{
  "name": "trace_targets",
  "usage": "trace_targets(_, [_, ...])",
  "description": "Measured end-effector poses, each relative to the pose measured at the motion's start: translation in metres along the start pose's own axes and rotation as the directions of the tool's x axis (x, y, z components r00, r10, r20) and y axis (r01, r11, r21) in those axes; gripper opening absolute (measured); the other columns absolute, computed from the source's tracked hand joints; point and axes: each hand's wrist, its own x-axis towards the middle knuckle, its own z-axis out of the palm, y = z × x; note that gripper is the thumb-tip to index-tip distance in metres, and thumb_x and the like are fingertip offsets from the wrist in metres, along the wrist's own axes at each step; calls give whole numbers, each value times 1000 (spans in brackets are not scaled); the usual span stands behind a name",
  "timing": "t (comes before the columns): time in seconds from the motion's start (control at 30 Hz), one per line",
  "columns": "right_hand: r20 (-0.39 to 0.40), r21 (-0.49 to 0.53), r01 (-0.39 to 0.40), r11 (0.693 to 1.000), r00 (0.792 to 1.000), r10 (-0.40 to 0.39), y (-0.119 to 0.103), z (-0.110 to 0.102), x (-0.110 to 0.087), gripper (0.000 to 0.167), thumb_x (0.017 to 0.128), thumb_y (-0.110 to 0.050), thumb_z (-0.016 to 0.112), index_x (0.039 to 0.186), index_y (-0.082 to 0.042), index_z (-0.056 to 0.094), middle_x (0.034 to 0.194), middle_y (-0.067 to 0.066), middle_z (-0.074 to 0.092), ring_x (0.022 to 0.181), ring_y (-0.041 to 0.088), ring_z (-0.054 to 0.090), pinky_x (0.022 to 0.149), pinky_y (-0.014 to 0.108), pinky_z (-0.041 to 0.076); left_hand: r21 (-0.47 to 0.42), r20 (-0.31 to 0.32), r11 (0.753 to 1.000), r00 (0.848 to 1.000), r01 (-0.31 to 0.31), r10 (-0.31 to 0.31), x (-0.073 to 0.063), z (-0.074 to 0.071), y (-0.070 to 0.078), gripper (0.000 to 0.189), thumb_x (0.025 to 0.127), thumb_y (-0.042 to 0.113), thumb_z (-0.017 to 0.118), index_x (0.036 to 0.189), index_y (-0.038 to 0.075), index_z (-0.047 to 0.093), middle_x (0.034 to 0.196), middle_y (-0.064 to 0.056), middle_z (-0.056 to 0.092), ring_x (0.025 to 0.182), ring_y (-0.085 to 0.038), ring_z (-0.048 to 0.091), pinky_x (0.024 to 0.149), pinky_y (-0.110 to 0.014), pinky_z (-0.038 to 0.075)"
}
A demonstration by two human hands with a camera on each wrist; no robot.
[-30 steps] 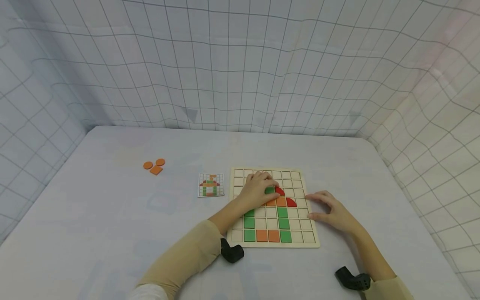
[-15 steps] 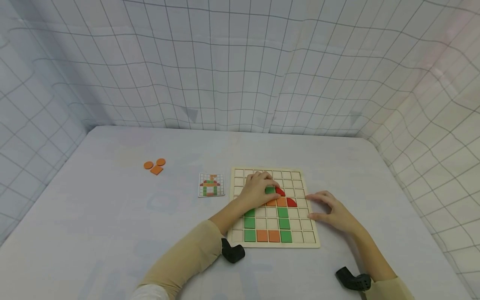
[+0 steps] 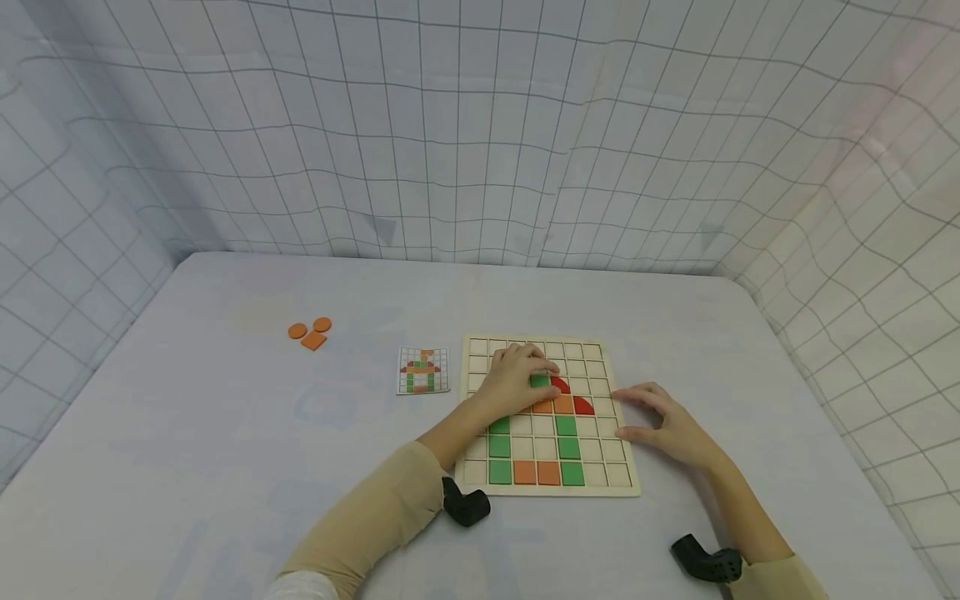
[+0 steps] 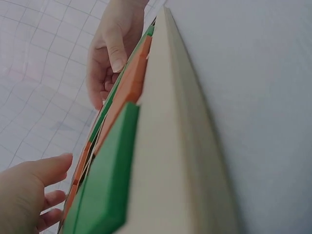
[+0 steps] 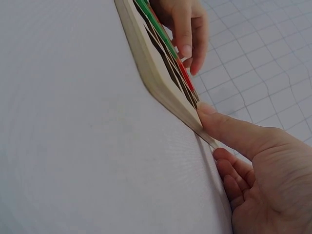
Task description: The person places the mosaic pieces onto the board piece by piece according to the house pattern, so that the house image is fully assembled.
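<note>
A pale wooden grid board (image 3: 603, 492) lies on the table, with green, orange and red tiles set in its cells. Over its middle is my left hand (image 3: 517, 379), fingers bent loosely and thumb tip beside a red quarter-round tile (image 3: 560, 385); I see nothing gripped, though the palm hides some cells. Another red quarter-round tile (image 3: 583, 406) sits one row lower. My right hand (image 3: 671, 429) rests at the board's right edge, thumb and fingers spread apart. In the right wrist view, the thumb (image 5: 229, 126) touches the rim and the other fingers curve loosely below it.
Left of the board lies a small pattern card (image 3: 422, 371) with a coloured grid picture. Farther left are two orange discs (image 3: 297, 331) and an orange square tile (image 3: 313, 341). Gridded white cloth (image 3: 480, 167) hangs behind the table and on both sides.
</note>
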Motion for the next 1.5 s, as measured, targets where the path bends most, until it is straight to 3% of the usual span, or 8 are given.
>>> trace_targets(0.27, [0,-6,-21,1000,1000,21,-2,1,0,50,76,-26,75,121,-16,57,119,3,48,114,14,41,94,18,29,-151,-102,989,994,9,-25,-6,-28,-10,34,83,32,67,112,14,65,112,-5,54,101,-23,46,95,-49,26])
trace_targets(0.47, [-1,-16,-34,999,999,34,-3,1,0,50,76,-25,75,122,-16,57,119,3,48,115,17,42,94,20,30,-112,-212,991,973,68,-91,-23,-60,-39,34,82,30,68,111,13,65,109,-7,55,104,-26,47,94,-51,25])
trace_targets(0.63, [-2,-23,-39,999,999,39,-9,1,-1,51,76,-19,74,123,-11,56,117,5,47,112,19,42,93,23,31,-118,-284,984,944,136,-165,-45,-86,-70,35,81,28,69,111,10,65,109,-10,55,107,-30,45,95,-55,21])
trace_targets(0.8, [2,-11,-38,999,999,38,-31,-2,-4,50,76,-11,73,122,-3,55,116,11,47,109,24,42,92,26,32,-114,-346,971,908,210,-237,-71,-109,-100,37,80,25,71,112,8,63,110,-13,54,107,-35,44,94,-58,19])
trace_targets(1.03, [4,0,-20,1000,1000,20,-2,1,-1,52,76,-23,74,123,-15,56,117,3,46,111,16,41,93,23,31,-115,-402,949,860,294,-315,-113,-135,-134,38,81,25,70,112,5,62,111,-18,51,102,-38,43,90,-62,17])
trace_targets(1.2, [5,11,-25,1000,1000,25,-3,0,-1,51,76,-24,74,123,-16,56,117,2,47,112,16,41,93,22,31,-66,-450,937,828,343,-335,-142,-147,-155,39,81,25,69,112,2,61,110,-20,52,97,-40,44,88,-61,18])
trace_targets(1.37, [3,9,-21,1000,1000,20,-4,1,-1,52,76,-21,75,123,-15,56,117,2,46,112,16,41,93,23,31,-38,-482,914,794,404,-371,-161,-153,-164,39,80,23,70,111,0,62,109,-22,52,100,-43,42,85,-62,20])
trace_targets(1.5, [4,9,-20,1000,1000,20,-5,1,-1,52,75,-21,75,123,-14,56,117,3,47,112,17,41,92,23,31,-15,-494,902,781,431,-382,-166,-155,-164,38,80,23,71,109,1,63,107,-23,52,100,-43,42,85,-61,20])
